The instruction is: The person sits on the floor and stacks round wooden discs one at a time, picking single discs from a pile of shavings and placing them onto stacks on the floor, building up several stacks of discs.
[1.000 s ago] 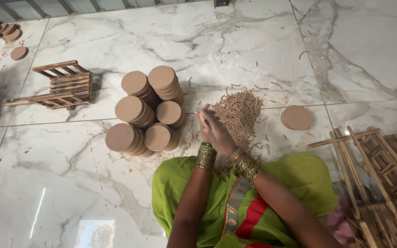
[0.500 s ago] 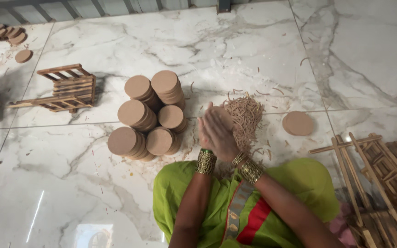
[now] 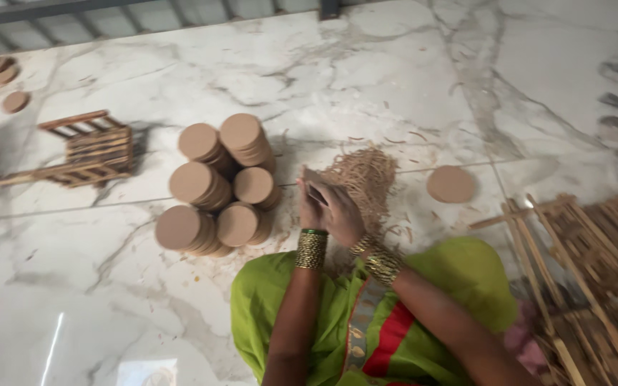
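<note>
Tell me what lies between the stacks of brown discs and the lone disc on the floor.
In the head view, between the disc stacks and the lone disc lie the pile of thin sticks and both hands, left, right.

White, grey-veined marble floor [image 3: 144,314] carries: six stacks of round brown wooden discs [image 3: 219,182]; one single wooden disc [image 3: 450,184], apart; a heap of thin tan wood slivers [image 3: 366,175]; a slatted wooden frame [image 3: 91,146] — far left; loose wooden sticks [image 3: 595,264] — right edge.
</note>
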Demonstrator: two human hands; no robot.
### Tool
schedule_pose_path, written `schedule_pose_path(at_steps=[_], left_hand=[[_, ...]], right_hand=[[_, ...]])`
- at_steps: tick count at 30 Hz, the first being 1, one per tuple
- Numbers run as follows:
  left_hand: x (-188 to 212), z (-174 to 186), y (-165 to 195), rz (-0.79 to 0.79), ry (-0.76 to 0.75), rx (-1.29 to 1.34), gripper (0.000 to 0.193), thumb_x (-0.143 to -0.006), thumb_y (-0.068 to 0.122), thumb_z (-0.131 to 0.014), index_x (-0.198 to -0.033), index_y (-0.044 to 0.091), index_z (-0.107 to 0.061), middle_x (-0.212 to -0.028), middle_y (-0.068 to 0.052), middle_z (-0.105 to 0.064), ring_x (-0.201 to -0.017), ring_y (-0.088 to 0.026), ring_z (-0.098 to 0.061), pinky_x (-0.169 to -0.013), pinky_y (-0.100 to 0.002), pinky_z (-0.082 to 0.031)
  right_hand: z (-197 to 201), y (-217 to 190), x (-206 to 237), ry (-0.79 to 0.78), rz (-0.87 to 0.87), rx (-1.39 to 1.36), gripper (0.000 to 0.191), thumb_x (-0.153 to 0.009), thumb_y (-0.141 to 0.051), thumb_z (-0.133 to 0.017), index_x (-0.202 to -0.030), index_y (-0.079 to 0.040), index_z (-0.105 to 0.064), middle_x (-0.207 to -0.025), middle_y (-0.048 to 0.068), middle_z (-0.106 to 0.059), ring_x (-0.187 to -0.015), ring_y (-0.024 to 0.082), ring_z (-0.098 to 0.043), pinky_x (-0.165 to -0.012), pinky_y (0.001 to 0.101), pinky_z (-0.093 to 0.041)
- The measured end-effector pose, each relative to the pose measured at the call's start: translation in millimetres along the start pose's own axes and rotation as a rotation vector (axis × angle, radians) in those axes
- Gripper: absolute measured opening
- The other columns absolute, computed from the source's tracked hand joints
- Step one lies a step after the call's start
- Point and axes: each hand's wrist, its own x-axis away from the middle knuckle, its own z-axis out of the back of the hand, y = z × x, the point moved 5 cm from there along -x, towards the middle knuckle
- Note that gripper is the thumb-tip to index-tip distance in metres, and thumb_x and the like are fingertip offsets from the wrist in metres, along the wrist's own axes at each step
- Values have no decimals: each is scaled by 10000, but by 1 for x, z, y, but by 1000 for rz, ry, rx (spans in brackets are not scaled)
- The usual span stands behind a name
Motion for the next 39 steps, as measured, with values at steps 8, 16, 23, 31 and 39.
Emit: schedule_pose_path(at_steps=[8, 16, 23, 31, 39], left_hand=[[14, 6, -37, 278, 345, -247, 721, -1006, 429, -610, -1574, 244, -204, -1337, -123, -519, -1219, -304, -562, -970, -529, -546], [-30, -15, 20, -39, 35, -1929, 921, -863, 591, -771, -1541, 106, -381, -1495, -281, -459, -1349, -399, -435, -1089, -566, -410], [-42, 10, 103, -9, 413, -2723, 954, -799, 586, -756, -1510, 13, -481, -1489, -211, -526, -1437, -425, -425, -1200, -554, -327], [-38, 40, 118, 457, 564, -2796, 1356, -584, 700, -863, -1638, 137, -222, -1643, -212, -284, -1512, -409, -234, -1226, -518, -200], [-48, 39, 126, 313, 564, -2694, 1394, -530, 608, -941, -1650, 193, -221, -1572, -224, -321, -1383, -382, -377, -1131, -485, -357]], right_hand=[[37, 36, -4, -5, -312, 21, 264, -911, -191, -677, -1144, -128, -782, -879, 105, -743, -714, 235, -687, -628, 370, -563], [172, 146, -6, 349, -489, 457, 197, -816, -217, -753, -924, -54, -738, -827, 161, -708, -742, 339, -671, -713, 456, -556], [186, 170, 16, 296, -489, 903, 244, -923, -106, -685, -1164, -91, -648, -1258, 168, -624, -1210, 355, -547, -1047, 466, -461], [198, 196, 24, 195, -956, 968, 385, -868, -161, -689, -1237, -65, -629, -1252, 178, -607, -1183, 371, -565, -969, 477, -472], [200, 242, 77, 739, -1606, 46, 328, -954, -224, -639, -1162, 29, -646, -1072, 210, -705, -939, 328, -705, -741, 409, -575]])
